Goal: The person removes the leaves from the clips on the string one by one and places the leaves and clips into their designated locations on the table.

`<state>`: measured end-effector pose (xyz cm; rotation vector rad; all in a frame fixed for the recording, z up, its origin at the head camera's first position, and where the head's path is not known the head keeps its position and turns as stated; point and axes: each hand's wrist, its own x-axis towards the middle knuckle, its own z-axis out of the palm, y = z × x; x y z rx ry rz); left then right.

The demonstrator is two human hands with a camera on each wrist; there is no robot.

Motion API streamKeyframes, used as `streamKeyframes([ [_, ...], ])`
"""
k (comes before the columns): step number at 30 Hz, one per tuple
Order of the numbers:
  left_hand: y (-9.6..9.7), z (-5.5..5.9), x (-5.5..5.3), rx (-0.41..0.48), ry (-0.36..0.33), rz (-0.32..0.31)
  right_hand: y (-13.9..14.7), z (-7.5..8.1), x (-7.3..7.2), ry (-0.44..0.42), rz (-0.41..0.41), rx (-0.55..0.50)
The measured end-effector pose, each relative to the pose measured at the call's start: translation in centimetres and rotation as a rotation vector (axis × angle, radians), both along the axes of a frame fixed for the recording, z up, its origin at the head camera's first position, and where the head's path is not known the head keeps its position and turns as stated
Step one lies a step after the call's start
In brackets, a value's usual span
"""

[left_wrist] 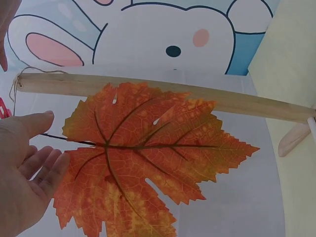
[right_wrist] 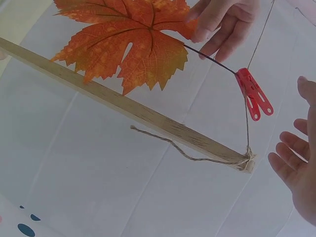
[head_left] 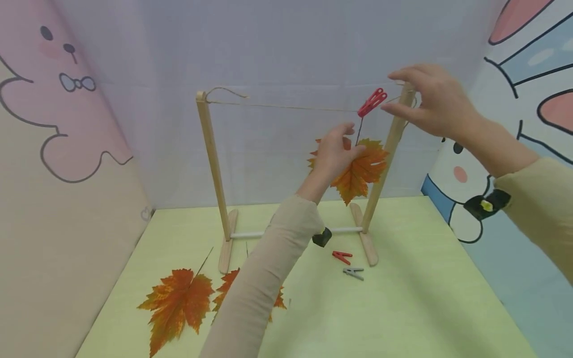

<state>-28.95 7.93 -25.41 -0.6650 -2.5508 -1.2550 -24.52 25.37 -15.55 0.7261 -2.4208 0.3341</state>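
A red clothespin (head_left: 372, 102) is clipped on the twine (head_left: 286, 107) near the right post, its handle ends tilted up. From its jaws an orange maple leaf (head_left: 360, 169) hangs by a dark stem (right_wrist: 212, 59). My left hand (head_left: 333, 151) is beside the stem, in front of part of the leaf; in the left wrist view its thumb and fingers are apart. My right hand (head_left: 436, 102) hovers by the top of the right post, thumb and fingers spread. In the right wrist view a gap separates it from the clothespin.
The twine is strung between two wooden posts (head_left: 212, 169) on flat feet, joined by a white rod (head_left: 246, 234). A red clothespin (head_left: 342, 256) and a grey clothespin (head_left: 354, 272) lie on the table. More maple leaves (head_left: 179, 303) lie at front left, partly behind my left sleeve.
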Motion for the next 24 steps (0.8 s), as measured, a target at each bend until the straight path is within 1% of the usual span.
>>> streamKeyframes([
  [3, 0.3, -0.2, -0.2, -0.001, -0.006, 0.002, -0.1, 0.1, -0.2, -0.029, -0.009, 0.003],
  [7, 0.7, -0.4, -0.4, 0.026, -0.02, -0.008, -0.1, 0.1, -0.4, -0.045, -0.02, 0.006],
  [10, 0.9, -0.5, -0.5, 0.029, -0.024, 0.0, -0.2, 0.0, -0.5, -0.052, -0.023, 0.006],
  [15, 1.1, -0.7, -0.5, 0.033, 0.008, 0.008, -0.3, -0.1, -0.7, -0.084, -0.031, -0.01],
  [19, 1.0, -0.6, -0.4, 0.079, 0.034, -0.02, -0.6, -0.1, -1.0, -0.119, -0.046, -0.022],
  [24, 1.0, -0.6, -0.4, 0.119, 0.05, -0.044, -0.8, 0.0, -1.2, -0.163, -0.063, -0.036],
])
